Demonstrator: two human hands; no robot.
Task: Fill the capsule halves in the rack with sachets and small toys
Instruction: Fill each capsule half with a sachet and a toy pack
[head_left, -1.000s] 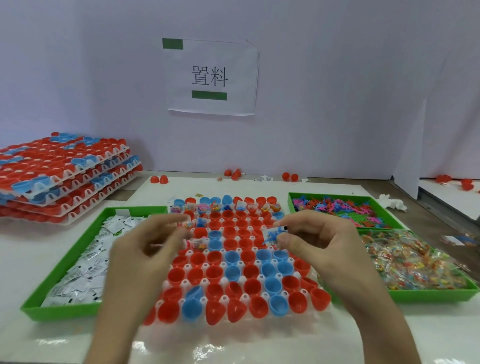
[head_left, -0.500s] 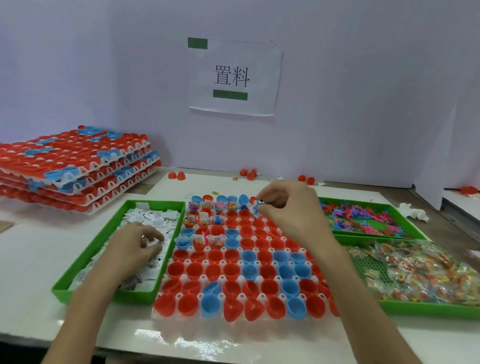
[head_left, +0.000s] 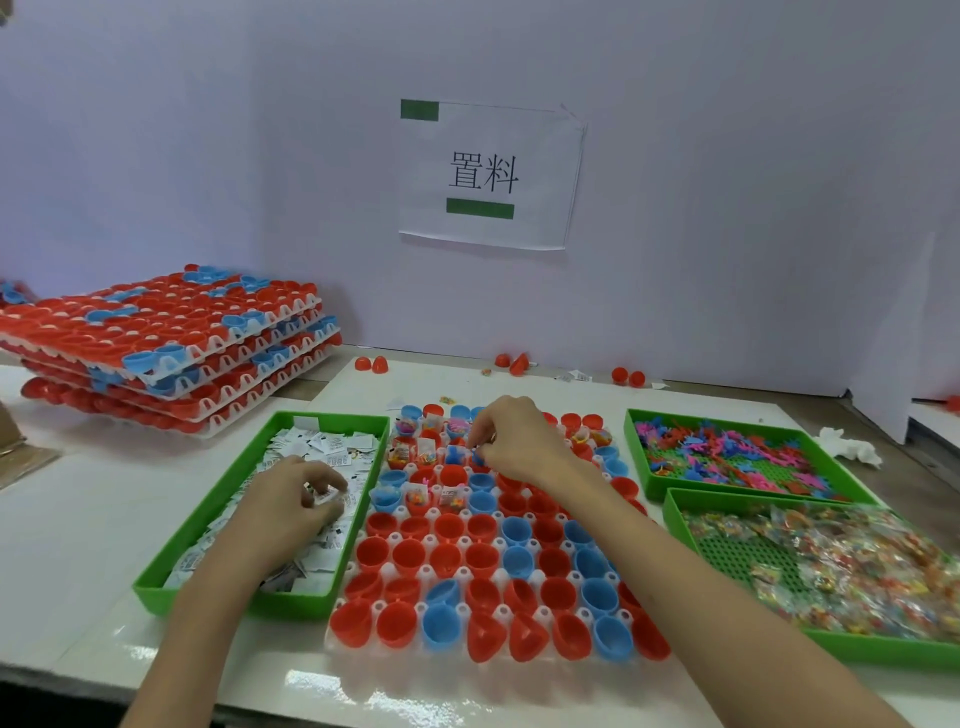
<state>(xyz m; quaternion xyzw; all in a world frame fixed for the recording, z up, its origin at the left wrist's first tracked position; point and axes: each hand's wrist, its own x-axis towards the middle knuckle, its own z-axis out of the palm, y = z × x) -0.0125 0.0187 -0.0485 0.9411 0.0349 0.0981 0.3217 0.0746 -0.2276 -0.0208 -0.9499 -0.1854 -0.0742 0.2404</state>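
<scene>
Sachets (head_left: 332, 447) of white paper fill the green plastic tray (head_left: 156, 590) toward the left edge of the desk (head_left: 78, 519); the left hand (head_left: 288, 506) pinches one. Mid-desk, the right hand (head_left: 519, 441), fingers (head_left: 483, 434) narrow and load unclear, works on red and blue capsule halves (head_left: 571, 421) at the far edge of the white rack (head_left: 500, 609). Next, I think, the sachet needs an unfilled half.

Red and blue capsule halves (head_left: 408, 557) sitting open-side up in white rack (head_left: 426, 572), far rows partly filled. White sachets (head_left: 322, 447) heaped in left green tray (head_left: 208, 514). Pink and blue small toys (head_left: 727, 457) piled in right green tray (head_left: 635, 452).
</scene>
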